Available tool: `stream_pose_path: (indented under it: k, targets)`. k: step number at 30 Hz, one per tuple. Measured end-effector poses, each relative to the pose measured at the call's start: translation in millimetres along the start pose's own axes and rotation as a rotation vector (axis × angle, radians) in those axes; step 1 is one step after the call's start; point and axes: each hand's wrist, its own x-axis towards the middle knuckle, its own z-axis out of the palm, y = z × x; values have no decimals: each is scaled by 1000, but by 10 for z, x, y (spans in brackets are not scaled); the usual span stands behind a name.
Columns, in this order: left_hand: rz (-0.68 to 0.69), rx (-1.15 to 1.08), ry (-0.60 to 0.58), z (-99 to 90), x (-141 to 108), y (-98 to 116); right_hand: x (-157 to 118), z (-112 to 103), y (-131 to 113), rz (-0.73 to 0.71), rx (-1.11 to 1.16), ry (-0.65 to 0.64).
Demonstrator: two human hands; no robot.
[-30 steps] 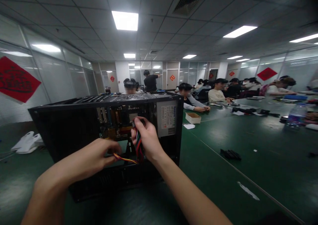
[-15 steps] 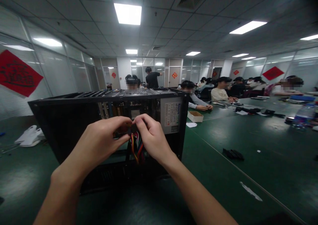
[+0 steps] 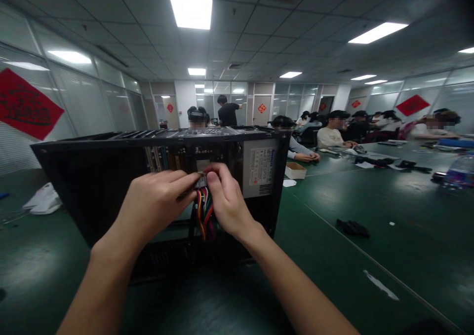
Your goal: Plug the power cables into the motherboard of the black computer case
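Note:
A black computer case [image 3: 92, 187] stands on the table with its open side facing me. Between my hands is a power connector [image 3: 201, 181], from which a bundle of coloured wires [image 3: 204, 211] hangs down. My left hand [image 3: 159, 197] pinches the connector from the left, thumb below the fingers. From the right, my right hand [image 3: 226, 194] grips it, thumb in front. Behind my fingers, part of the motherboard [image 3: 207, 152] shows in the case. The silver power supply [image 3: 261, 169] with its white label sits at the case's right end.
On the green table [image 3: 326, 256], a small open box [image 3: 295, 170] stands right of the case. Black items [image 3: 352, 228] and a plastic bottle [image 3: 461, 169] lie farther right. A white plastic bag [image 3: 42, 199] is at the left. Several people sit at the tables beyond.
Both hands have drawn closer around the connector, and more of its face and wires shows between them. My view has tilted and come slightly nearer to the case.

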Motion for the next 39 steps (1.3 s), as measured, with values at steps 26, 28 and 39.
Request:
stream_pose_path:
  k: [26,28,39]
  targets:
    - [-179,-63,-649,1030,-189,-228,-144,-22,890,237,-780,-496]
    - [-191,-19,-665,1032,-180,-200,-156,-34,913,242,-741,-492]
    - [-239,55,-683,1035,-142,-132,-194,-73,897,285,-664,-526]
